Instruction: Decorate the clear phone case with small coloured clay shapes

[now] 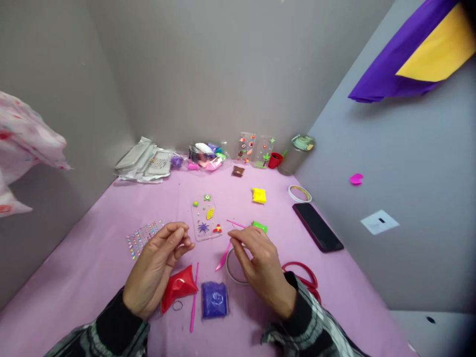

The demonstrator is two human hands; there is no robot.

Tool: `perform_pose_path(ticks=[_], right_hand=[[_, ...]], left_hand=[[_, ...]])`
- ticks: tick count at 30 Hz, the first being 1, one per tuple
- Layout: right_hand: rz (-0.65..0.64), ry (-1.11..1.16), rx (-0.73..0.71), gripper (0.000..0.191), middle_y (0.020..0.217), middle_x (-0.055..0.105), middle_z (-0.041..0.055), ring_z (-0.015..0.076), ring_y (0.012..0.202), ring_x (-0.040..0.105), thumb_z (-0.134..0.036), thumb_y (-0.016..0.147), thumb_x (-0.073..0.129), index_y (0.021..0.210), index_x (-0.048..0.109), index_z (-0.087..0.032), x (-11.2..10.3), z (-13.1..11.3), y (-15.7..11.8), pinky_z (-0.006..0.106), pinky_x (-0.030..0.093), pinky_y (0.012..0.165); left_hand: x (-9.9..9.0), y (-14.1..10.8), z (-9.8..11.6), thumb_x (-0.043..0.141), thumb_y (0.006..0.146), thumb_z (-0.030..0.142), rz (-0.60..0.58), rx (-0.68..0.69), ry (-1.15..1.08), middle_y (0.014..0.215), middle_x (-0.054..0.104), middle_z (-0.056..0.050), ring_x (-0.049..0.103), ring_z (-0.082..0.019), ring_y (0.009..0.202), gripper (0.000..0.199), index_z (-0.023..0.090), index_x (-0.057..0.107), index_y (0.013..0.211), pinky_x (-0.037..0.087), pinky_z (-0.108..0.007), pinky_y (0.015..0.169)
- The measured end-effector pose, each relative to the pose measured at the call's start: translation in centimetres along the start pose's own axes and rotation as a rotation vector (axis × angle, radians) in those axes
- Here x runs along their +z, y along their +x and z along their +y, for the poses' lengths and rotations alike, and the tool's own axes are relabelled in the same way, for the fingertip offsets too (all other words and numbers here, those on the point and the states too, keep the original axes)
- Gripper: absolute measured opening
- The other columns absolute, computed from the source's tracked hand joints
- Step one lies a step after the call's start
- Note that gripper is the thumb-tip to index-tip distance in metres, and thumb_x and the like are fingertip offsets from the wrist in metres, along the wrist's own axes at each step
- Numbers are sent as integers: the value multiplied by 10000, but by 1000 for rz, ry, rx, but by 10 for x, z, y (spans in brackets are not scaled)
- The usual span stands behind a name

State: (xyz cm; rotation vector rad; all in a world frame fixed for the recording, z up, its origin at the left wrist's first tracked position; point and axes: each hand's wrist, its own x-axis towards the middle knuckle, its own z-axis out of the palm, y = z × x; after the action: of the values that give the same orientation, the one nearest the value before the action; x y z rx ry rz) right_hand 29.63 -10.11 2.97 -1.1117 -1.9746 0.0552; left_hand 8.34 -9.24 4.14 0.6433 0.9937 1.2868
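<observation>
My left hand [158, 267] is raised over the table's left middle, thumb and index fingertip pinched together; anything between them is too small to see. My right hand [260, 265] has its thumb and fingertips close together above a tape ring [236, 279]; what it holds, if anything, cannot be made out. Between and beyond the hands lies a clear phone case [205, 215] with a blue spider shape, a yellow leaf, a red figure and a green flower. A red clay packet [180, 285] is beside my left hand, and a blue packet [214, 300] lies nearer me.
Pink tools [194, 302] lie near the packets. A gem sheet [143, 238] is left, a green packet [260, 226] and yellow packet [259, 196] beyond my right hand. Red scissors [303, 275], a phone [318, 227] and a bottle [296, 154] stand or lie right.
</observation>
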Motion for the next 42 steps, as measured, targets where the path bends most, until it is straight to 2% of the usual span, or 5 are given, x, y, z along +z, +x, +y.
perform_pose_path(ticks=[4,10,17,32,42], right_hand=[[-2,-13,37,143,890,745,61,221,815,659,-83,957,580,1025,663,-178,3,6,-1,376,494,784],[-9,-2,40,163,880,740,60,211,800,651,-78,956,574,1049,672,-169,4,6,-2,367,496,779],[-8,-8,57,173,881,750,57,203,799,664,-95,966,551,1038,679,-185,2,6,0,359,508,776],[-64,53,140,172,867,723,61,205,788,642,-80,963,544,1051,668,-160,4,13,-1,385,525,779],[-115,87,167,208,872,731,49,202,798,659,-69,966,530,1104,637,-181,1,15,1,387,541,812]], left_hand=[[1,7,17,963,598,403,23,49,77,859,675,27,659,-101,770,402,216,751,884,577,-134,724],[10,27,40,846,764,420,-78,268,281,806,638,40,634,-101,710,252,215,706,812,579,-182,725],[14,57,12,816,785,379,-139,264,323,764,623,40,642,-122,697,252,202,645,841,571,-240,722],[-17,73,-14,816,778,389,-57,240,545,732,659,26,621,-133,656,201,218,711,780,492,-224,673],[-14,75,-22,836,743,420,-14,132,648,931,755,-15,694,-201,878,270,286,753,962,546,-242,793]])
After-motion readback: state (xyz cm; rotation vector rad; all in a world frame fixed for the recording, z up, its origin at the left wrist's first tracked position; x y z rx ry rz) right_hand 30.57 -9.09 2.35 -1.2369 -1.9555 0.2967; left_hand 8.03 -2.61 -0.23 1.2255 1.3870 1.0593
